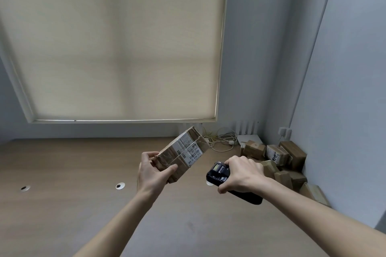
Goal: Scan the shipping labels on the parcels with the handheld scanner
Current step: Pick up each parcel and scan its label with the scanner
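A: Start at the hands. What is each one doing?

B: The left hand [153,171] grips a taped cardboard parcel [181,153] by its near end, thumb on the upper face and fingers curled behind, holding it up off the tabletop [62,173]. The right hand [240,175] is wrapped around the black handheld scanner [221,175], fingers curled over its body.

A: And how do the two lie to each other?

B: The parcel is just to the left of the scanner, near it but not touching. Its long axis runs from the left hand up and away toward the tabletop's far edge, tilted, so the shipping label [191,149] faces up and to the right. The scanner's small screen points upward, and its head end is toward the parcel (I cannot see the scan window itself).

A: So the coming move turns on what?

B: On lining the scanner's head with that label. The right hand is the nearer one to the barcode end, so I judge a small turn to the left would bring it on.

A: Anything farther out?

B: More parcels [279,160] lie piled in the tabletop's far right corner, by the wall, beside some loose cables [221,140].
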`<state>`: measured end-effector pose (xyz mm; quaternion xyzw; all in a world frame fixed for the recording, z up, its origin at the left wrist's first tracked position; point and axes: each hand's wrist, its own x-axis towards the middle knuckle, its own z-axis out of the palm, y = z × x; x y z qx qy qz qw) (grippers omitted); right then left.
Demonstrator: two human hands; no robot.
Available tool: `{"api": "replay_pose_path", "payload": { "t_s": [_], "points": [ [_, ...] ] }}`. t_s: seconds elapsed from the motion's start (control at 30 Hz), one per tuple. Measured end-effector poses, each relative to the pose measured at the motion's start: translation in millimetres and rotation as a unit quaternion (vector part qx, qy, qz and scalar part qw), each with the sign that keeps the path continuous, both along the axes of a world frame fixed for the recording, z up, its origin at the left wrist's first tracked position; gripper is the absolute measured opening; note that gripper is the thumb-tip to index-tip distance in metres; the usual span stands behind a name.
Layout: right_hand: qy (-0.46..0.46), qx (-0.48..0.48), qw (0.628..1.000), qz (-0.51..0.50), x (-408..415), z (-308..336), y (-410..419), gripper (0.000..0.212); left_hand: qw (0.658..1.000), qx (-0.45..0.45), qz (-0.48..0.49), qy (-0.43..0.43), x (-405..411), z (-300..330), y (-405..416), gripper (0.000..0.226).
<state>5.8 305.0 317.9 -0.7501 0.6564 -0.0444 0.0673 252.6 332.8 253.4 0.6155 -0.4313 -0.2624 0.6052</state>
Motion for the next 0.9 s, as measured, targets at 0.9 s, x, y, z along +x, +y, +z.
{"api": "replay_pose_path", "payload": {
  "t_s": [0.9],
  "points": [
    [-0.279,0.120,0.875,0.376,422.4,22.2,167.8,0.037,0.957,-0.016,0.264,0.114,350.6,23.2,343.1,0.039]
  ]
}}
